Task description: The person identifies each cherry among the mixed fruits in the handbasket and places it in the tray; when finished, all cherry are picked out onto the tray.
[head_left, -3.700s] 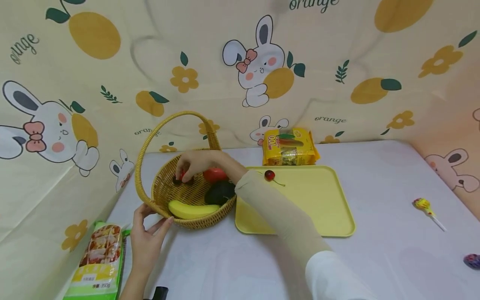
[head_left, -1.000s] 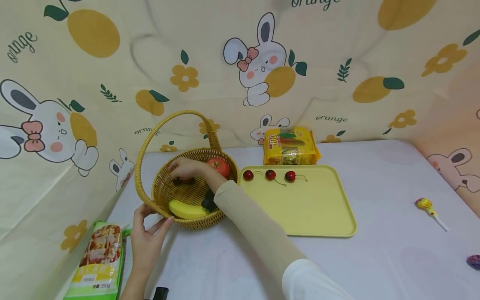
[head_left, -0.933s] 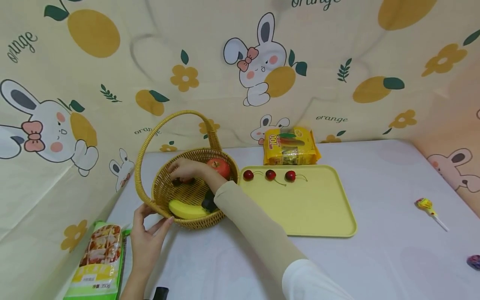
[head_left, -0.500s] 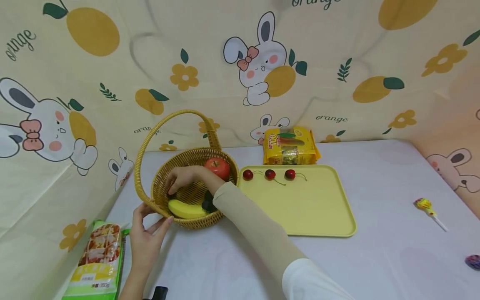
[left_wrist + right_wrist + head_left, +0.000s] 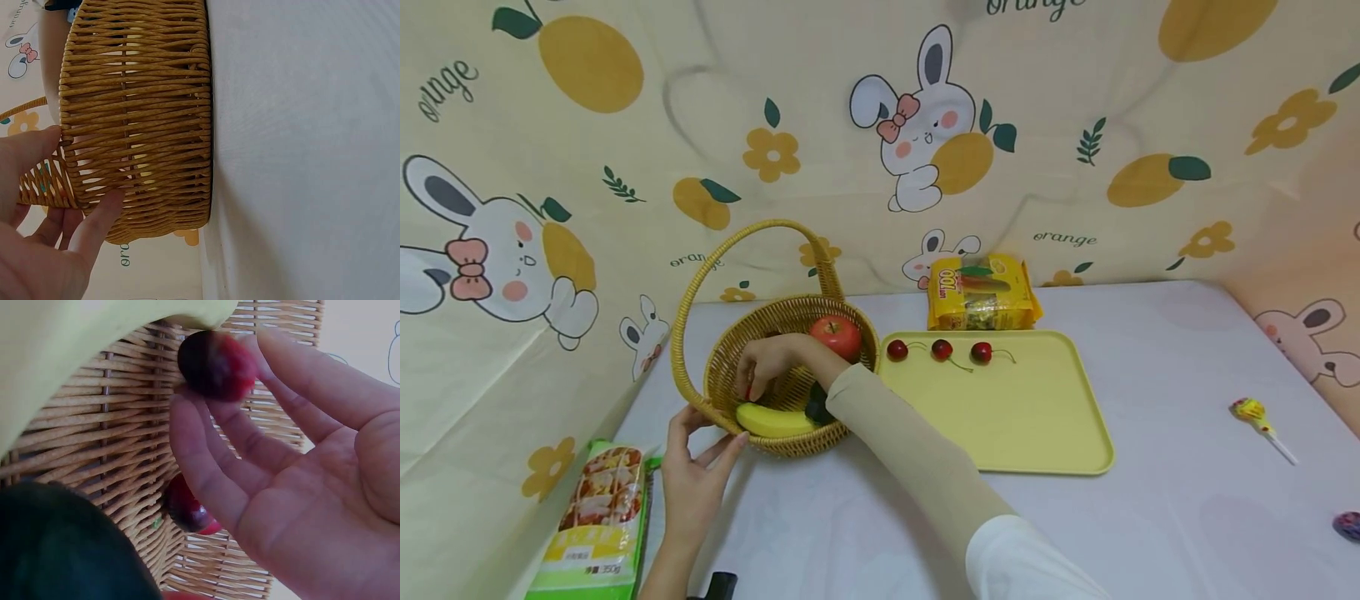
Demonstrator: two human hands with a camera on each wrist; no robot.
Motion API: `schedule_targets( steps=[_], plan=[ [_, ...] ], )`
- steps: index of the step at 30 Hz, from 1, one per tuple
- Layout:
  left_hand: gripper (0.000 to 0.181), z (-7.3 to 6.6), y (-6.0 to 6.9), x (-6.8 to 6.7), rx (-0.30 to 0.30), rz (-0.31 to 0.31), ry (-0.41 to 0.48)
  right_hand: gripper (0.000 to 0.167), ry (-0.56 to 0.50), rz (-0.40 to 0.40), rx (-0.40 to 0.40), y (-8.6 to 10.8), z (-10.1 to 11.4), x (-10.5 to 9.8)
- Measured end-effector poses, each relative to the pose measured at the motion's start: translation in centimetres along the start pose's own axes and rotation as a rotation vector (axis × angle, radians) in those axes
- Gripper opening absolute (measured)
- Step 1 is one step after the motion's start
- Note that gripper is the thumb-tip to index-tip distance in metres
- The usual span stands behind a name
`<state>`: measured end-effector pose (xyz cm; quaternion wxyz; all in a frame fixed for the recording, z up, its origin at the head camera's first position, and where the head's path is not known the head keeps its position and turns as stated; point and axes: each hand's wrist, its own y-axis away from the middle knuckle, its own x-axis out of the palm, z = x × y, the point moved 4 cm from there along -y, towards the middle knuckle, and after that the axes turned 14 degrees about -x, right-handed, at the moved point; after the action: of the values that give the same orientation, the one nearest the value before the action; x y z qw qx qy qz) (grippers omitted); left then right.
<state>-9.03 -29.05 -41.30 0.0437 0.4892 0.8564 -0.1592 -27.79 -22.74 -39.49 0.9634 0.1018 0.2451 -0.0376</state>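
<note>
My left hand (image 5: 694, 483) grips the near left rim of the wicker basket (image 5: 790, 448), at the foot of its handle; the left wrist view shows thumb and fingers (image 5: 103, 219) around the weave (image 5: 137, 125). Inside the basket my right hand (image 5: 775, 360) reaches in above the banana (image 5: 775, 421). In the right wrist view that hand (image 5: 294, 444) holds a dark red cherry (image 5: 217, 365) at its fingertips, close to the banana's end (image 5: 206, 311). A second cherry (image 5: 187, 506) lies beneath the fingers. A red apple (image 5: 837, 336) and a dark green item (image 5: 817, 405) share the basket.
Three cherries (image 5: 942, 350) lie along the back of a yellow tray (image 5: 1000, 417). Behind it stands a yellow packet (image 5: 981, 293). A green food bag (image 5: 597, 525) lies at left, two lollipops (image 5: 1251, 410) at right.
Two more cherries lie on the tray than in the oldest frame. My right hand has moved within the basket toward the banana and now holds a cherry. My left hand stays on the rim.
</note>
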Motion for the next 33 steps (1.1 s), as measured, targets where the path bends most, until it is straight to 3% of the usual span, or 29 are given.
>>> schedule_targets(
  steps=[6, 10, 13, 17, 22, 25, 28, 33],
  plan=[
    [0.065, 0.0, -0.1, 0.1, 0.004, 0.005, 0.015, 0.031, 0.025, 0.008, -0.024, 0.7, 1.1, -0.6],
    [0.065, 0.1, -0.1, 0.2, 0.014, 0.01, 0.028, 0.043, 0.029, -0.107, -0.149, 2.9, 2.6, -2.9],
    [0.066, 0.0, -0.1, 0.2, 0.016, 0.013, 0.036, 0.036, 0.01, -0.23, -0.277, 6.0, 3.4, -5.1],
    [0.065, -0.1, 0.1, 0.1, 0.01, 0.007, 0.037, 0.021, -0.067, -0.366, -0.386, 12.2, 3.0, -7.2],
    [0.064, -0.1, 0.3, -0.2, -0.015, -0.007, 0.022, 0.024, -0.184, -0.52, -0.324, 20.8, -0.2, -7.7],
    [0.064, -0.3, 0.3, -0.3, -0.023, -0.012, 0.012, 0.037, -0.143, -0.64, -0.255, 24.5, -2.9, -6.9],
    [0.063, -0.4, 0.2, -0.2, -0.019, -0.009, 0.013, 0.052, -0.108, -0.682, -0.179, 26.6, -5.2, -5.1],
    [0.063, -0.4, 0.1, 0.0, -0.006, 0.001, 0.02, 0.067, -0.197, -0.604, -0.097, 27.4, -8.0, -2.2]
  ],
)
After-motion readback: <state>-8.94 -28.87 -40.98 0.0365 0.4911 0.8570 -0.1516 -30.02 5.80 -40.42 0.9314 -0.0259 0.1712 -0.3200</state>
